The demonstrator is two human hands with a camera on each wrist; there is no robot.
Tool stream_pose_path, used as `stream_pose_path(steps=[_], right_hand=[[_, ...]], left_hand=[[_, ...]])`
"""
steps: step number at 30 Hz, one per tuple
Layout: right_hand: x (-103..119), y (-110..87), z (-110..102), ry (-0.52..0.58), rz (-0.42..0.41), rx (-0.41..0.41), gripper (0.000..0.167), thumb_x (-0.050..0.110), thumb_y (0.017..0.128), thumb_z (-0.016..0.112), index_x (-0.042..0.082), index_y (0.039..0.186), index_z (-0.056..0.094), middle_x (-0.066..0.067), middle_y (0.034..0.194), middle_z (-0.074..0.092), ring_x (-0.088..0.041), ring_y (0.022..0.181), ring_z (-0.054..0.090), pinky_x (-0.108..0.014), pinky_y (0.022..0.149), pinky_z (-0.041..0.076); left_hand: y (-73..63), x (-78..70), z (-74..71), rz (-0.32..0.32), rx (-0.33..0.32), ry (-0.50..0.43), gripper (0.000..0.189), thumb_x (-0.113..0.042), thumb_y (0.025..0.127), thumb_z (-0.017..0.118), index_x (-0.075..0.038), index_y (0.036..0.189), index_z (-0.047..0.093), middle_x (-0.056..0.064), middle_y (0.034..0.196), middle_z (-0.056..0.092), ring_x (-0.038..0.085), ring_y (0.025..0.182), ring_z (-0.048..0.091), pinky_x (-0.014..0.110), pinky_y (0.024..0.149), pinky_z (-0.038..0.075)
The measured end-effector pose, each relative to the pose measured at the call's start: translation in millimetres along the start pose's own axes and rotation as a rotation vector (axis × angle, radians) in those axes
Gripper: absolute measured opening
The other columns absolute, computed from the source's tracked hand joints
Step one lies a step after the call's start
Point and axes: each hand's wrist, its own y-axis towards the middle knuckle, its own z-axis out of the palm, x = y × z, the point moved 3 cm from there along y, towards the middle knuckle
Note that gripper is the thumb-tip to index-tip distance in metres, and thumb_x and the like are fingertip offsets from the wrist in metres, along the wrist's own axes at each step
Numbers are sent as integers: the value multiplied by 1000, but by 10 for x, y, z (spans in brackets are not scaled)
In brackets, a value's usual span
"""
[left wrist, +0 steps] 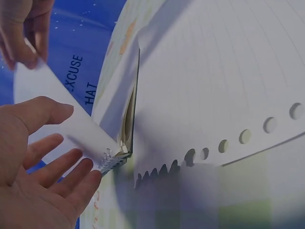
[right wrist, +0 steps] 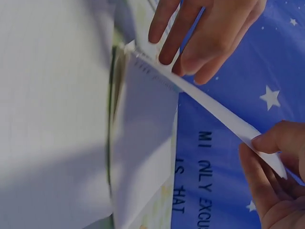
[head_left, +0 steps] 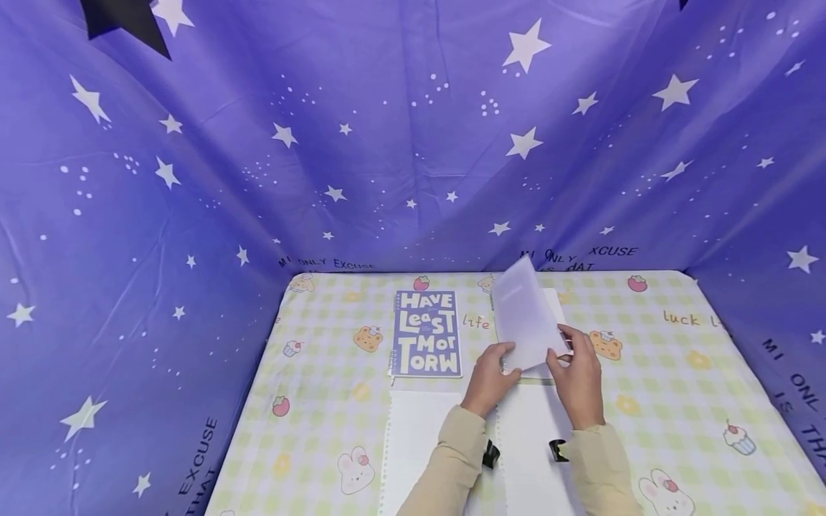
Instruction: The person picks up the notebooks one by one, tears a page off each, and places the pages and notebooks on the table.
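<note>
A ring-bound notebook lies on the table, its pale front leaf lifted and tilted up toward the left. My right hand pinches the free edge of this leaf between thumb and fingers, as the right wrist view shows with the leaf edge-on. Close to the bound side is my left hand, its fingers spread and relaxed in the left wrist view. The binding rings show just beyond those fingertips. Whether the left fingers touch the leaf is hard to tell.
Left of it lies a blue notebook with large white lettering. Two stacks of hole-punched paper, a left one and a right one, lie in front. Black clips sit near my forearms. A starry curtain hangs behind the checked tablecloth.
</note>
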Motion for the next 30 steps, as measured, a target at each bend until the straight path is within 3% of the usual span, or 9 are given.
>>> stream_pose_path(steps=[12,16,20,30], right_hand=[[-375,-18,-27,-61,182,12,54,-1,86,70,-3,135,50,-23,122,54,-36,89,66,-6,65,40],[-481,-39,-2,-85,234,40,55,0,86,70,-5,137,48,-24,125,52,-35,93,62,-27,77,49],[-554,-58,12,-98,280,80,57,0,87,68,-9,139,45,-28,128,47,-38,93,61,-48,82,50],[-740,-90,101,-151,357,175,63,-2,86,68,-14,141,40,-32,126,44,-40,92,64,-53,85,52]], left_hand=[[26,21,56,22,54,127,41,-12,86,75,-10,126,67,5,138,59,21,131,52,27,114,38],[30,28,72,29,77,214,42,-14,86,76,-11,127,67,3,141,56,20,133,49,24,113,37],[29,20,88,62,109,327,46,-18,85,77,-12,129,66,3,144,53,19,134,46,22,113,37],[9,27,118,152,119,495,43,-23,86,75,-16,128,68,0,144,54,19,132,47,24,110,40]])
